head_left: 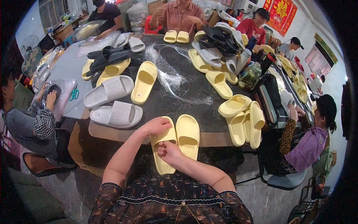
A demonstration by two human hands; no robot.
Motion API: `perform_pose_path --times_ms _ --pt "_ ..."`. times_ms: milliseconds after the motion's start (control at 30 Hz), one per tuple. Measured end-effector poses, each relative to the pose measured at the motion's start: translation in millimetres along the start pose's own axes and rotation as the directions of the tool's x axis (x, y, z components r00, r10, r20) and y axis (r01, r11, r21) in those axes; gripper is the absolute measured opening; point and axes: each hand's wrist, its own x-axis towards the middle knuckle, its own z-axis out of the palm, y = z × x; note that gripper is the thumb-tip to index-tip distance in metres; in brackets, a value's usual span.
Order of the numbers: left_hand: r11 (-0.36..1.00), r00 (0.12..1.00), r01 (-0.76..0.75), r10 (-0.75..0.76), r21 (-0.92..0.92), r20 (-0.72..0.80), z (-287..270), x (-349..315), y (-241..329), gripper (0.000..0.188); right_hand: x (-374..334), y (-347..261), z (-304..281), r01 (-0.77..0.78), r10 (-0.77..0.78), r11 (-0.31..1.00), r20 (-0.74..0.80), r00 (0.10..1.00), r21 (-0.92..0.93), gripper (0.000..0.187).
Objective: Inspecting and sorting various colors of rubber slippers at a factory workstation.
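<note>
A pair of pale yellow slide slippers lies at the near edge of the table in front of me. My left hand (156, 126) is closed over the ribbed strap of the left yellow slipper (160, 163), near its toe end. At the opening of that same strap, my right hand (169, 151) has its fingers curled in a pinch. Whatever the pinch may hold is too small to make out. Against it on the right rests the other yellow slipper (188, 136), which neither hand grips.
Grey slippers (116, 114) lie to the left. Clear plastic strands (171, 80) spread over the middle of the dark tabletop (179, 102). More yellow slippers (236, 123) sit at the right, below a mixed slipper pile (216, 44) and bottles (250, 74). Several people work around.
</note>
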Motion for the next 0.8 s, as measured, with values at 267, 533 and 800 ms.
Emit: perform_pose_path --times_ms 267,533,800 --pt "0.993 0.972 -0.103 0.111 0.049 -0.205 11.9 -8.2 -3.1 0.030 -12.9 -3.9 -6.8 0.020 -0.015 0.997 0.066 0.998 -0.069 0.010" --pt "0.992 0.981 -0.057 0.035 -0.110 -0.192 3.4 -7.7 5.9 0.026 -45.2 -12.6 -30.3 0.084 0.018 0.930 0.272 0.962 -0.358 0.034" --pt "0.992 0.993 -0.107 0.109 0.062 -0.035 -3.6 6.9 -7.1 0.032 -16.7 -4.1 -14.3 0.082 -0.053 0.974 0.143 0.988 -0.211 0.013"
